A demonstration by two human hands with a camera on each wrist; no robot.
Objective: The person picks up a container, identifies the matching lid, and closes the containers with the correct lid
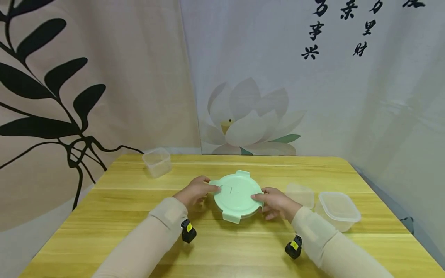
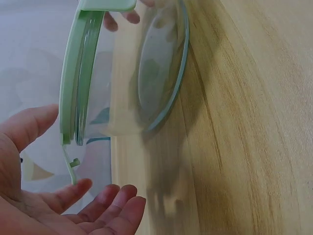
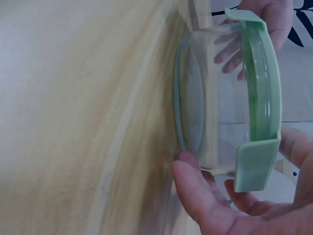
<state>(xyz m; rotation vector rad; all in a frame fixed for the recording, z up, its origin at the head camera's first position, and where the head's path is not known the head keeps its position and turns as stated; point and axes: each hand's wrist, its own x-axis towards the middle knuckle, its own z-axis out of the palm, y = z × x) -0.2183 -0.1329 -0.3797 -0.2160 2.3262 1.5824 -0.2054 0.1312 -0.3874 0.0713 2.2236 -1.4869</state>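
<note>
A round glass food container (image 2: 117,73) with a pale green snap lid (image 1: 238,195) is between my two hands at the middle of the table. My left hand (image 1: 199,191) has its thumb on the lid's edge and its index finger at the tip of a side flap (image 2: 69,164), which stands away from the glass. The other left fingers curve loosely below. On the opposite side my right hand (image 1: 278,202) grips the container, thumb over the lid and fingers against the glass underneath. Another flap (image 3: 257,165) hangs down beside the right fingers.
A clear plastic tub (image 1: 157,163) stands at the table's far left. To the right of my right hand are a translucent container (image 1: 301,195) and a square lidded one (image 1: 338,210). Printed curtains (image 1: 243,77) hang behind the wooden table (image 1: 222,255).
</note>
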